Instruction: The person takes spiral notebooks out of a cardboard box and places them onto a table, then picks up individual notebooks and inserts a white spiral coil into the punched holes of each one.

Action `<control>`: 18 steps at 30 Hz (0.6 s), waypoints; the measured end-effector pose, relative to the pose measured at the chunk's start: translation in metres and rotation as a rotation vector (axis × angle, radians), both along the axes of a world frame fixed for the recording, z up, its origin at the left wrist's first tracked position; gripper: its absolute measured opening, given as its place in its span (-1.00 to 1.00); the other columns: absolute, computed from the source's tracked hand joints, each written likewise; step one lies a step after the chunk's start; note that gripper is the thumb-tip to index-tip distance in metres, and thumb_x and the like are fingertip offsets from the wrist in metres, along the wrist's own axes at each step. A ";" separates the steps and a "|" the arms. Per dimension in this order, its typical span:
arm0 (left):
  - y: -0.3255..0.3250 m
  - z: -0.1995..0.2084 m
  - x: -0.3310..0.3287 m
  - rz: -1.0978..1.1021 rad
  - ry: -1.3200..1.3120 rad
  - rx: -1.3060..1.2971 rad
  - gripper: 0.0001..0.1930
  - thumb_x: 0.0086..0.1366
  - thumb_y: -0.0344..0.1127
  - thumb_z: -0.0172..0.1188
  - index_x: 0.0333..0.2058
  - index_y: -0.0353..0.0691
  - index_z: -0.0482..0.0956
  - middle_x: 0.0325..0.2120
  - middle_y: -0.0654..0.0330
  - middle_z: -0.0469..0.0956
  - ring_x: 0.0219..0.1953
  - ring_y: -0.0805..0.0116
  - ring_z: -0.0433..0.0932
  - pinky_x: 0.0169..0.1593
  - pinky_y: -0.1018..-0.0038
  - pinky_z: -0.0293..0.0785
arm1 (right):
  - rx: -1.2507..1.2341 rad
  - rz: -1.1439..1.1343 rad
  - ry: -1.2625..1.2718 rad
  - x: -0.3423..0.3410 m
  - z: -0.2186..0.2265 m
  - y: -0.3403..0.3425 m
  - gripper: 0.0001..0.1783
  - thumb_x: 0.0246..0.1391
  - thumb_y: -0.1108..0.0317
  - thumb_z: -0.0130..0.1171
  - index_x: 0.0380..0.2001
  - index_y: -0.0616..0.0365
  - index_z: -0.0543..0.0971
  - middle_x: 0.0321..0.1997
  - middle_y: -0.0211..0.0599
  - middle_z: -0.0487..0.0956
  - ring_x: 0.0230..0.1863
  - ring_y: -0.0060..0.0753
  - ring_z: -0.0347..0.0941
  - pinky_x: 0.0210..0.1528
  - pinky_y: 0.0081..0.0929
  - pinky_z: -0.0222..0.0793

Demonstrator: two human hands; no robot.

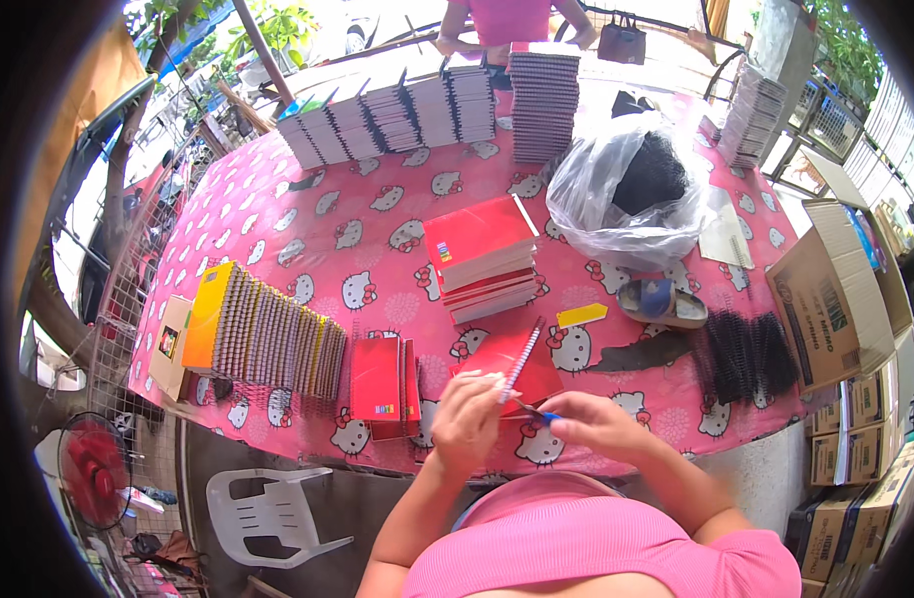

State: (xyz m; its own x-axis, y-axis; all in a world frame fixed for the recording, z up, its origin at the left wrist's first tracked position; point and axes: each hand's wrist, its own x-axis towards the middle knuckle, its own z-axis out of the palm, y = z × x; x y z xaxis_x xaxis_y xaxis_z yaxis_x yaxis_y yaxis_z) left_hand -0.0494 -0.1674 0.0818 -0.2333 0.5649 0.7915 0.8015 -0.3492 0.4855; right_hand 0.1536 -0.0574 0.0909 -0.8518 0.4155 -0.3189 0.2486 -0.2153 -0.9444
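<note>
My left hand (467,417) is closed around the lower end of a white spiral binding (522,361) on a red notebook (544,384) at the table's near edge. The binding tilts up and to the right. My right hand (598,427) grips a small blue-handled tool (547,417). Its thin dark tip reaches to the spiral's near end, beside my left fingers. I cannot make out whether the tip touches the wire, or the tool's exact kind. Just beyond my hands stands a stack of red notebooks (485,264); a smaller red pile (379,374) lies to the left.
Yellow spiral notebooks (267,329) stand in a row at left. Farther back are more notebooks (387,120) and a tall stack (544,105). A plastic bag (596,224), a sandal (666,302), black coils (746,354) and a cardboard box (820,299) sit right. Someone (502,22) is opposite.
</note>
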 end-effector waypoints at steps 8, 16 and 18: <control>-0.066 0.071 -0.087 0.473 0.340 -0.023 -0.78 0.29 -0.34 0.10 -0.12 -0.28 0.53 -0.40 0.15 0.55 -0.41 0.33 0.42 -0.16 0.26 0.21 | 1.230 -0.177 -0.309 0.047 -0.052 0.016 -0.32 -0.13 0.06 0.40 0.04 0.16 0.48 0.18 -0.01 0.35 0.22 0.05 0.22 0.28 -0.08 0.10; -0.020 -0.041 -0.140 0.389 0.446 -1.060 -0.36 0.36 0.03 -0.03 0.31 -0.13 0.16 0.37 0.01 0.02 0.43 0.08 -0.11 0.32 -0.23 -0.49 | 0.560 -0.237 -0.273 -0.059 -0.053 0.040 -0.41 0.00 0.21 0.33 0.08 0.22 0.43 0.09 0.08 0.44 0.14 -0.06 0.39 0.14 -0.23 0.30; -0.029 -0.028 -0.132 0.435 0.189 -0.785 -0.36 0.35 0.01 0.01 0.33 -0.10 0.15 0.36 0.00 0.03 0.43 0.07 -0.11 0.34 -0.19 -0.46 | 0.539 -0.358 -0.095 -0.045 -0.031 0.048 -0.54 0.00 0.36 0.32 -0.03 0.26 0.46 -0.01 -0.04 0.50 0.00 -0.24 0.44 0.05 -0.36 0.36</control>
State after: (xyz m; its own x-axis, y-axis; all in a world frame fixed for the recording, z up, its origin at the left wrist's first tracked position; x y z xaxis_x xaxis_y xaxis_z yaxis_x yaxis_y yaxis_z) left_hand -0.1810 -0.1962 0.0539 -0.4571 0.8493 0.2641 0.8754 0.3770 0.3027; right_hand 0.1085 -0.0097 0.0597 -0.6093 0.7911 -0.0538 0.3370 0.1969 -0.9207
